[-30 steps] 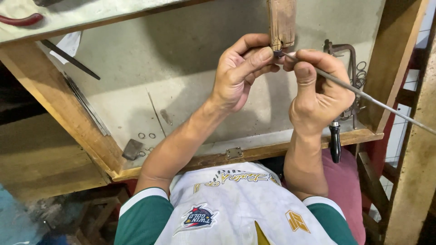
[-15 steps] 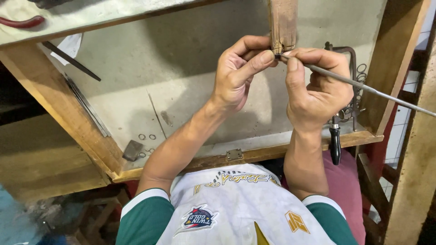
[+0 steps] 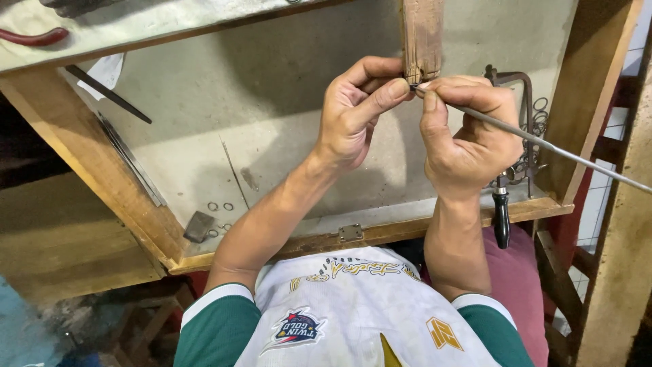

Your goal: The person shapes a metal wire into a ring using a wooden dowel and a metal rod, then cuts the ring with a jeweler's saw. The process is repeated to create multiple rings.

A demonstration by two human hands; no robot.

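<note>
Closest in: white jersey with green sleeves, maroon cloth over the lap to the right. Just past that, the front rail of a shallow wooden tray, a small metal hinge plate screwed at its middle. Inside, a pale, dusty, scuffed tray floor. Down at the near left corner, a small dark metal block with a few tiny wire rings scattered just beside it. A thin wire lying loose on the floor, flat metal strips along the left wall.

Up over the middle: left hand pinched shut, thumb and forefinger meeting at the tip of a wooden bench peg; whatever sits in that pinch too small to make out. Right hand wrapped firmly on a slim needle file, forefinger pressing along it, tip of the file touching the peg end right where the left fingers meet. Hands close together, nearly touching at the peg.

Right of the hands, a jeweller's saw frame hanging against the tray wall, black handle dangling over the rail, a cluster of rings beside it.

Further out: a dark rod leaning at the far left, white paper scrap behind it. Above, the grey benchtop with a red-handled tool on it. Off right, wooden posts and pale tiled wall behind them.
</note>
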